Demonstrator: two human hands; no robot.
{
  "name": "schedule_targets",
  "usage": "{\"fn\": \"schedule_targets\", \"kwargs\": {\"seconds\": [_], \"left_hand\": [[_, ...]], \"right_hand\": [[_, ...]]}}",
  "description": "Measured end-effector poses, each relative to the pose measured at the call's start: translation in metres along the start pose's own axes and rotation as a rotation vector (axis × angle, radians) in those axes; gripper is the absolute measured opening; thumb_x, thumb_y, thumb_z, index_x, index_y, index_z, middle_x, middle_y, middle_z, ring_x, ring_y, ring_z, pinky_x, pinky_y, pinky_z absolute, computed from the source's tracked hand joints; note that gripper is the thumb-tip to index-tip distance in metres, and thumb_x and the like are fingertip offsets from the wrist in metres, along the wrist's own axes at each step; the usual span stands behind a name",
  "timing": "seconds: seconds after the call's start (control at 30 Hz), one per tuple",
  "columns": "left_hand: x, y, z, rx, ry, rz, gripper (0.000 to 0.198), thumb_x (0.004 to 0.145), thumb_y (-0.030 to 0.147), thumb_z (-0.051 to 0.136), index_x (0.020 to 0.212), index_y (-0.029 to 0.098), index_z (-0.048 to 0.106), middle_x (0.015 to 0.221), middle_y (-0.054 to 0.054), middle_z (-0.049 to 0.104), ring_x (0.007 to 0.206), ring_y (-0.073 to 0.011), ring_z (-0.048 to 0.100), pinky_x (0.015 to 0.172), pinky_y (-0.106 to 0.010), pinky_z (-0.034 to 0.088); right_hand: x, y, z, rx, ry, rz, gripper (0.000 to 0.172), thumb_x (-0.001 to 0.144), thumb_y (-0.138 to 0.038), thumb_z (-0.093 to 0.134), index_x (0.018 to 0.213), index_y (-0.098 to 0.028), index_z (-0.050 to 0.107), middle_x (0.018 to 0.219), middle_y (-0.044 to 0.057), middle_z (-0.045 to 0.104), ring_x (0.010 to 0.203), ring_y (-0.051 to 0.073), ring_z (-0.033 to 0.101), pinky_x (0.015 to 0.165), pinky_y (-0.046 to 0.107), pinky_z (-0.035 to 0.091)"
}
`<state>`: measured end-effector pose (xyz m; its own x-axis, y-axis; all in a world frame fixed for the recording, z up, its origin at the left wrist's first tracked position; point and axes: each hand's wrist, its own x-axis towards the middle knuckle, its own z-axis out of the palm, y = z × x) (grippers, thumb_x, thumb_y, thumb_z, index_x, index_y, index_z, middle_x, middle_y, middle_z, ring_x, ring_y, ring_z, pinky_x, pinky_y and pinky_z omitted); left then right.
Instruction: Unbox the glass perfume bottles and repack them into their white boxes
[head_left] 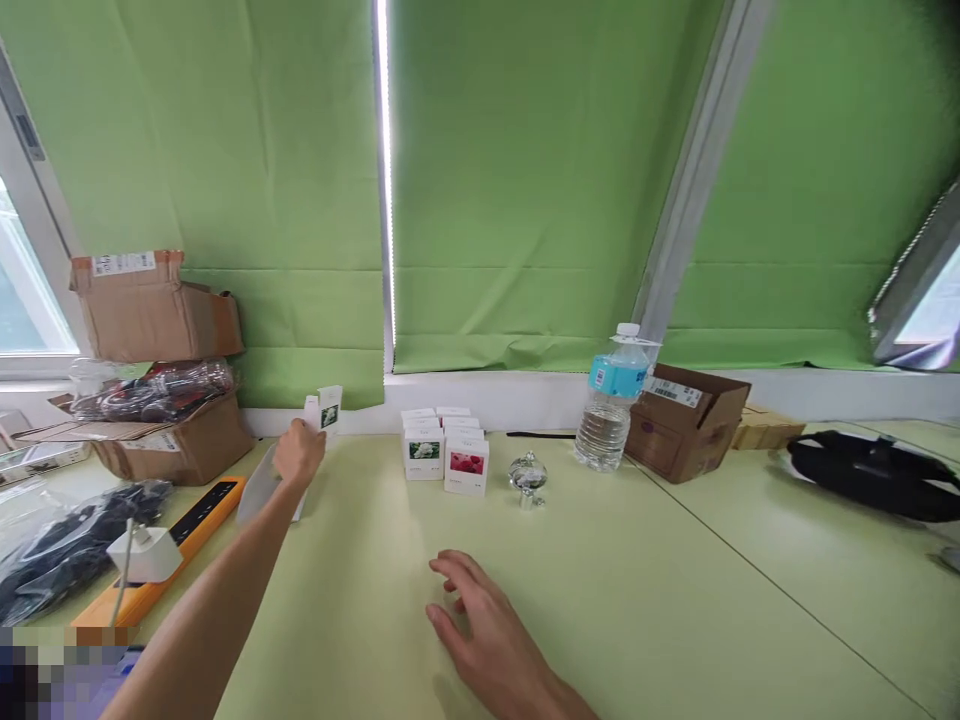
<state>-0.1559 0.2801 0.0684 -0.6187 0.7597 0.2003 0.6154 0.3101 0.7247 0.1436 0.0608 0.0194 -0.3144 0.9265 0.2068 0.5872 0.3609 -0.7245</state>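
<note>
My left hand (pixel 300 452) reaches to the far left of the table, its fingers closed on a small white cardboard box (pixel 331 408) with a white-flower picture. Beneath that hand lies a pale, flat-looking item (pixel 259 488), partly covered by it. Over the middle of the table, my right hand (pixel 487 630) is open and holds nothing, thumb and fingers apart. Ahead of it, several small white boxes stand upright in two rows, fronted by a white-flower box (pixel 424 458) and a red-flower box (pixel 466 467). To their right sits a clear glass ornament (pixel 528 473).
A water bottle (pixel 611 405) and a brown carton (pixel 679 425) stand at the back right, with a black object (pixel 874 475) beyond. On the left are stacked cartons (pixel 154 310), an orange power strip (pixel 195 525) with a white plug (pixel 145 553), and dark bagged items (pixel 67 545).
</note>
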Motion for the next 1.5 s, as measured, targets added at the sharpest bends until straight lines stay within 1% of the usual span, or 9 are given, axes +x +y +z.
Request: {"fn": "schedule_targets", "kwargs": {"seconds": [0.1, 0.27, 0.5, 0.63, 0.9, 1.13, 1.27, 1.37, 1.5], "left_hand": [[0.019, -0.010, 0.009, 0.056, 0.038, -0.066, 0.041, 0.091, 0.038, 0.058, 0.126, 0.017, 0.053, 0.125, -0.010, 0.058, 0.111, -0.0251, 0.058, 0.095, -0.049, 0.047], [0.037, -0.029, 0.026, 0.118, 0.017, -0.144, 0.035, 0.092, 0.036, 0.058, 0.121, 0.016, 0.056, 0.120, -0.008, 0.060, 0.103, -0.0215, 0.062, 0.088, -0.043, 0.052], [0.043, -0.039, 0.031, 0.138, 0.005, 0.021, 0.067, 0.076, 0.031, 0.068, 0.129, 0.000, 0.041, 0.120, -0.029, 0.059, 0.114, -0.0400, 0.057, 0.087, -0.043, 0.048], [0.040, -0.045, 0.027, 0.114, 0.030, 0.126, 0.066, 0.075, 0.023, 0.064, 0.132, 0.002, 0.037, 0.127, -0.029, 0.054, 0.121, -0.0402, 0.053, 0.093, -0.044, 0.045], [0.033, -0.040, 0.017, 0.043, 0.088, 0.276, 0.074, 0.078, 0.036, 0.062, 0.135, -0.001, 0.032, 0.135, -0.029, 0.046, 0.130, -0.0384, 0.043, 0.104, -0.047, 0.039], [-0.031, -0.012, 0.021, 0.023, 0.232, 0.567, 0.072, 0.087, 0.040, 0.053, 0.145, 0.008, 0.024, 0.156, -0.020, 0.015, 0.146, -0.0341, 0.013, 0.117, -0.046, 0.020], [-0.087, 0.000, 0.031, 0.194, 0.077, 0.898, 0.052, 0.092, 0.038, 0.046, 0.137, 0.013, 0.039, 0.152, -0.017, 0.029, 0.140, -0.0338, 0.029, 0.111, -0.046, 0.032], [-0.111, -0.002, 0.028, 0.340, -0.014, 0.807, 0.046, 0.095, 0.036, 0.040, 0.134, 0.014, 0.043, 0.144, -0.017, 0.041, 0.130, -0.0321, 0.043, 0.098, -0.041, 0.043], [-0.111, -0.020, 0.008, 0.531, 0.017, 0.611, 0.052, 0.096, 0.042, 0.033, 0.136, 0.010, 0.040, 0.134, -0.020, 0.051, 0.118, -0.0340, 0.052, 0.090, -0.041, 0.044]], "right_hand": [[0.002, 0.005, 0.001, -0.049, -0.036, -0.035, 0.036, 0.088, -0.025, 0.049, 0.122, -0.018, 0.061, 0.130, 0.009, 0.056, 0.118, 0.020, 0.055, 0.099, 0.027, 0.044], [0.006, 0.013, 0.002, -0.090, -0.074, -0.036, 0.035, 0.086, -0.023, 0.052, 0.119, -0.017, 0.064, 0.130, 0.010, 0.057, 0.116, 0.021, 0.057, 0.099, 0.025, 0.043], [0.003, 0.010, 0.000, -0.100, -0.081, -0.029, 0.036, 0.088, -0.024, 0.051, 0.122, -0.017, 0.063, 0.133, 0.010, 0.056, 0.119, 0.021, 0.055, 0.100, 0.024, 0.042], [0.001, 0.009, 0.000, -0.110, -0.074, -0.038, 0.036, 0.089, -0.024, 0.050, 0.121, -0.018, 0.063, 0.133, 0.009, 0.056, 0.120, 0.021, 0.054, 0.101, 0.025, 0.042], [-0.002, 0.008, 0.000, -0.121, -0.052, -0.065, 0.033, 0.091, -0.024, 0.048, 0.120, -0.020, 0.063, 0.132, 0.008, 0.057, 0.119, 0.021, 0.054, 0.101, 0.028, 0.042], [-0.004, 0.008, -0.002, -0.133, -0.028, -0.099, 0.031, 0.092, -0.024, 0.047, 0.119, -0.020, 0.063, 0.131, 0.008, 0.057, 0.119, 0.020, 0.055, 0.102, 0.028, 0.042], [-0.003, 0.008, -0.005, -0.157, -0.018, -0.114, 0.030, 0.094, -0.023, 0.045, 0.117, -0.020, 0.064, 0.129, 0.008, 0.058, 0.117, 0.019, 0.056, 0.101, 0.028, 0.043], [-0.002, 0.008, -0.007, -0.180, -0.025, -0.110, 0.029, 0.094, -0.023, 0.045, 0.116, -0.020, 0.064, 0.129, 0.008, 0.059, 0.115, 0.020, 0.057, 0.100, 0.030, 0.044], [-0.002, 0.009, -0.007, -0.196, -0.035, -0.115, 0.029, 0.094, -0.023, 0.043, 0.114, -0.020, 0.065, 0.128, 0.008, 0.059, 0.115, 0.021, 0.058, 0.098, 0.031, 0.045]]}}
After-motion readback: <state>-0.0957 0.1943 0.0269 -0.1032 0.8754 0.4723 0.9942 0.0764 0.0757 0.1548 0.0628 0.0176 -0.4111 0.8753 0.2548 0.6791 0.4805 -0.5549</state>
